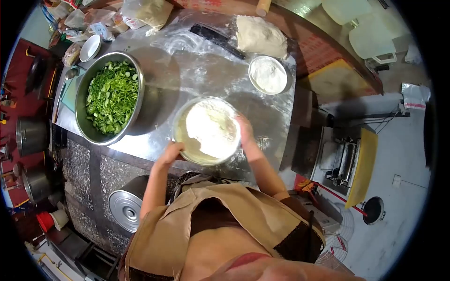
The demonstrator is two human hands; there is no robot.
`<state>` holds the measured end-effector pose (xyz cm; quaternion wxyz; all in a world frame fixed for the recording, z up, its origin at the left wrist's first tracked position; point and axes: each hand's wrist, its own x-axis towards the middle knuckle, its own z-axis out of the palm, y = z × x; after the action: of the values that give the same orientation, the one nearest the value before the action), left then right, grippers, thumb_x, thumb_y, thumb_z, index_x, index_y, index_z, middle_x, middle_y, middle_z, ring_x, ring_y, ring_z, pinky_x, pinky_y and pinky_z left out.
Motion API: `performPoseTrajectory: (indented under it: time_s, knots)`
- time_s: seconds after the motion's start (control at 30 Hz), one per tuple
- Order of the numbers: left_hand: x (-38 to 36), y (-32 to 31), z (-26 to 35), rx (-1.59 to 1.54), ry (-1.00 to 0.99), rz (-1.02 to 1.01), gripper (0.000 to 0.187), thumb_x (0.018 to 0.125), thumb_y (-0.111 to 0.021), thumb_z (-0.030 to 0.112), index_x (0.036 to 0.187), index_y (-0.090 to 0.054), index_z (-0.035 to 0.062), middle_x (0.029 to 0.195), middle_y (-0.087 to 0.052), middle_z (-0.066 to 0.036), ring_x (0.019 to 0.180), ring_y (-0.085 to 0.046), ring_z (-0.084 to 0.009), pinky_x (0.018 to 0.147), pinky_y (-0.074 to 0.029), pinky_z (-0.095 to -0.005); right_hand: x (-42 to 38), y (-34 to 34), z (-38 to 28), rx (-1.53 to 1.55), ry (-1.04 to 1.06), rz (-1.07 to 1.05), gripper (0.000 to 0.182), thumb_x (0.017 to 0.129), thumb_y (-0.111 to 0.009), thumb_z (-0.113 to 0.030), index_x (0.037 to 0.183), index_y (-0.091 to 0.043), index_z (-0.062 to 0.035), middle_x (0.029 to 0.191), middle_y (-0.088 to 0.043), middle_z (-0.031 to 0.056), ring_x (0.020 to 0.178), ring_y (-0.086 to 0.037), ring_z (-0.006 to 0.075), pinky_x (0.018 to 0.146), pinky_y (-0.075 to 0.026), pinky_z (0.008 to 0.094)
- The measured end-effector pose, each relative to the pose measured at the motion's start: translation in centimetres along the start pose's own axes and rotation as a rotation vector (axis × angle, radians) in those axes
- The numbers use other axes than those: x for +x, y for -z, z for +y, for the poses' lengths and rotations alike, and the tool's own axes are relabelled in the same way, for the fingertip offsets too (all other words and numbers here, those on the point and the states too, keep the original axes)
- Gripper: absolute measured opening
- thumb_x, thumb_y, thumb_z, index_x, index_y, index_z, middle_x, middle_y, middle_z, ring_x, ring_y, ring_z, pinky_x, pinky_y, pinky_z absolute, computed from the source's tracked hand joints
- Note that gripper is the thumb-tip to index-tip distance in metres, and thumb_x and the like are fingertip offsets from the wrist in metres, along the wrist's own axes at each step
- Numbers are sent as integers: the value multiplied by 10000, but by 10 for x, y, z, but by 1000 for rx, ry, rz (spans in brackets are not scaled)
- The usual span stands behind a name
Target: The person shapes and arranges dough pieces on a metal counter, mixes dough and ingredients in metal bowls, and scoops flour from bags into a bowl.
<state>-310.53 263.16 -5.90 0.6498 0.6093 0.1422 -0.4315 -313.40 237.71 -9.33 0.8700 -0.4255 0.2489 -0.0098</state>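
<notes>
A wide bowl (185, 143) of white flour (211, 124) is in front of me at the near edge of the metal table. My left hand (174, 152) grips its near-left rim with the fingers curled. On the opposite side, my right hand (245, 131) holds the right rim, its fingers partly hidden against the bowl's outer wall. Inside, the flour is heaped toward the back and right, and a paler layer shows at the left. A smaller bowl (250, 77) of white powder stands beyond my right hand.
A large steel basin (80, 105) of chopped greens (112, 93) stands at the left. Farther back lie a dark bar (216, 40) and a big lump of dough (262, 37). The metal table (159, 84) is dusted with flour. A lidded pot (125, 210) stands on the floor.
</notes>
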Motion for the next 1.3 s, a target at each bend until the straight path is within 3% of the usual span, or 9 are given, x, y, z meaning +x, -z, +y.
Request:
performPoseTrajectory:
  time_s: [0.07,0.17,0.3,0.4,0.83,1.03,1.1,1.23,1.3]
  knots:
    - [5,24,-1,-22,-96,81,490,690,-443,48,1149,-383,-112,973,-556,-190,773,-608,-259,600,-557,-339,1,-35,-1,-216,5,144,319,830,-502,-136,1104,-532,25,995,-594,102,874,-555,163,790,-437,282]
    - [-5,45,21,16,22,126,444,700,-446,77,1093,-428,-129,926,-571,-171,774,-605,-250,650,-543,-360,18,-60,5,-498,120,68,279,820,-509,-135,1041,-564,26,943,-607,86,847,-548,139,763,-430,275]
    - [-4,62,13,-67,-21,141,369,726,-451,103,1011,-493,-126,874,-580,-155,713,-597,-235,669,-525,-374,51,-64,22,-408,92,-72,258,808,-526,-133,1009,-575,22,905,-614,72,825,-550,131,762,-425,268]
    - [-4,65,8,-56,-13,154,418,731,-451,119,1053,-446,-146,882,-577,-176,744,-605,-258,672,-532,-365,61,-65,24,-388,128,-119,242,802,-540,-138,986,-579,15,888,-613,66,814,-550,126,752,-427,263]
    - [-5,59,1,-33,-34,265,330,726,-463,132,941,-520,-112,810,-574,-133,653,-563,-213,620,-486,-336,62,-67,17,-305,48,-207,228,785,-545,-122,970,-577,8,880,-604,52,805,-543,127,755,-428,269]
    - [-6,54,-7,-70,-53,343,318,730,-462,129,929,-522,-110,783,-573,-122,658,-573,-218,610,-495,-323,52,-80,3,-306,101,-338,384,721,-468,-15,1097,-545,-1,946,-606,52,837,-555,129,779,-433,259]
    - [-14,54,-13,-111,8,364,475,717,-464,92,1156,-380,-69,888,-531,-136,711,-571,-234,573,-505,-348,42,-94,-2,-374,-74,-152,455,696,-459,14,1143,-540,-18,974,-611,63,838,-561,125,766,-441,254]
    - [-62,61,-40,-245,-58,465,470,699,-460,60,1153,-401,-46,888,-530,-115,747,-571,-233,561,-505,-340,20,-121,24,-441,29,-287,450,690,-461,38,1132,-544,14,949,-617,64,827,-564,112,755,-444,232]
    - [-97,76,-49,-337,-62,503,456,693,-451,45,1137,-415,-53,902,-537,-119,760,-574,-239,570,-505,-336,-2,-153,37,-416,-37,-326,449,689,-451,47,1123,-557,-3,966,-619,62,851,-563,116,778,-437,234]
